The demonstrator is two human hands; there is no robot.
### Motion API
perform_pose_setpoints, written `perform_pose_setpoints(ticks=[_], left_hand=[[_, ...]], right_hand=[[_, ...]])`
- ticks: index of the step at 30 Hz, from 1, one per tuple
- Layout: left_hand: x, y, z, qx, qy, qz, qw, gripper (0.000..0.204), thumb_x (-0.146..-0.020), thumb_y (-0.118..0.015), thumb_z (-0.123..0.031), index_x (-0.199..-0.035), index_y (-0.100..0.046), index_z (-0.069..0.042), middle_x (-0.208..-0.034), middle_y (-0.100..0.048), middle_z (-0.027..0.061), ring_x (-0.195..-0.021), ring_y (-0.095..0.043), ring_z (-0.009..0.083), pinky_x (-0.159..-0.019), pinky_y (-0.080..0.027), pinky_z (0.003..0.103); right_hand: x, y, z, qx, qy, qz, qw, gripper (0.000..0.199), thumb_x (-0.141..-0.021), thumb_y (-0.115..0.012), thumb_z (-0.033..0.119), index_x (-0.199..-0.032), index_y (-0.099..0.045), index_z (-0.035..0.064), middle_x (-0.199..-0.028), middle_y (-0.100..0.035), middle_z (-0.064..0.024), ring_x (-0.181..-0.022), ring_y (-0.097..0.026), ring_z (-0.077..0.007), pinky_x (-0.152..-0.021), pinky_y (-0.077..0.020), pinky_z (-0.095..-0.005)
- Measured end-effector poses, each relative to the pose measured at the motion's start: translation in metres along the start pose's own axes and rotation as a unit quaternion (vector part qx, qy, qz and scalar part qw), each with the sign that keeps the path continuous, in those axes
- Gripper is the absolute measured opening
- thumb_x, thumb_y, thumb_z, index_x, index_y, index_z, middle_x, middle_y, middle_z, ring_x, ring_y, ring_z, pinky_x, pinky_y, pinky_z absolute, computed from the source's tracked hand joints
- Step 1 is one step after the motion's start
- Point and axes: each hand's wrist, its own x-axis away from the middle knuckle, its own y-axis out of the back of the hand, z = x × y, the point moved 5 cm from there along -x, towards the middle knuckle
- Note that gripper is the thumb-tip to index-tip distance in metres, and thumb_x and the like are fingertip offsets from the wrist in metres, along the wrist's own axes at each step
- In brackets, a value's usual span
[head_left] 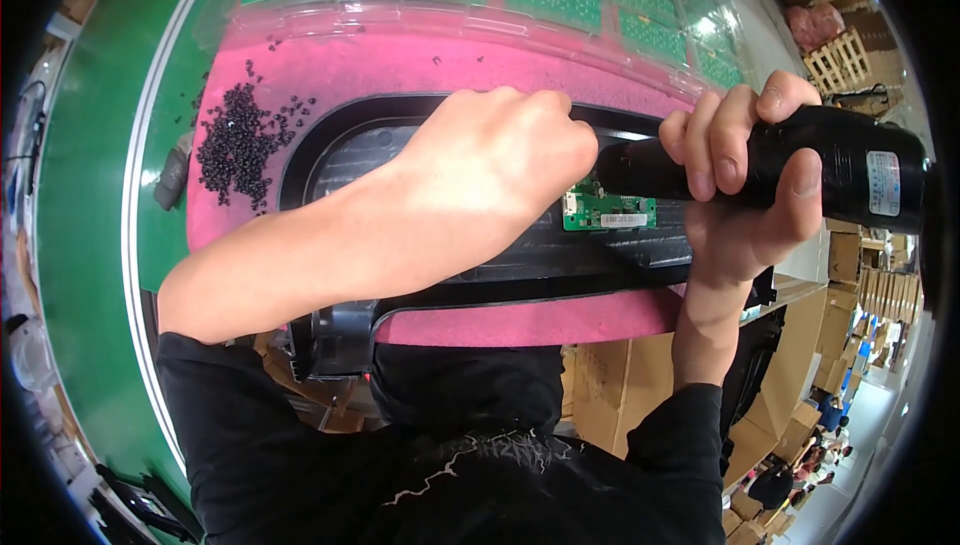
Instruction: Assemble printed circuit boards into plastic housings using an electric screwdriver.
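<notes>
While the right hand (745, 160) grips a black electric screwdriver (790, 170), the closed left hand (500, 160) presses near a small green circuit board (607, 209) on the black panel (520, 245), far-left of it loose black screws (240, 140) on pink foam (400, 70).

A pink foam pad (400, 70) carries a black plastic housing (540, 265) — and loose black pellets (235, 140).

Left hand (500, 160) fisted; right hand (745, 170) fingers curled.

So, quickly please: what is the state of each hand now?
Left hand: closed in a fist over the black panel; any held item is hidden.
Right hand: closed, holding the black electric screwdriver.
</notes>
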Motion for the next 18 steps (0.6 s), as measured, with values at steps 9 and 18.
perform_pose_setpoints(ticks=[9,18], left_hand=[[0.004,-0.001,-0.003,-0.013,-0.008,-0.004,1.000,0.039,-0.071,-0.061,0.000,-0.108,-0.050,0.002,-0.087,-0.052,0.0148,-0.078,-0.054,0.0349,-0.064,-0.044,0.044],[-0.003,-0.004,0.004,-0.008,0.040,0.007,0.999,0.022,-0.076,-0.064,-0.003,-0.096,-0.057,0.002,-0.082,-0.058,0.0149,-0.077,-0.057,0.0363,-0.065,-0.046,0.045]], right_hand=[[-0.008,-0.008,-0.011,0.040,-0.021,0.090,0.995,0.039,-0.089,-0.055,0.042,-0.104,-0.048,0.0078,-0.062,-0.043,0.0019,-0.052,-0.039,-0.0094,-0.056,-0.0335,-0.0277],[-0.007,-0.007,-0.011,0.016,-0.005,0.060,0.998,0.041,-0.089,-0.052,0.045,-0.103,-0.048,0.0069,-0.061,-0.041,0.0018,-0.050,-0.038,-0.0100,-0.056,-0.0340,-0.0285]])
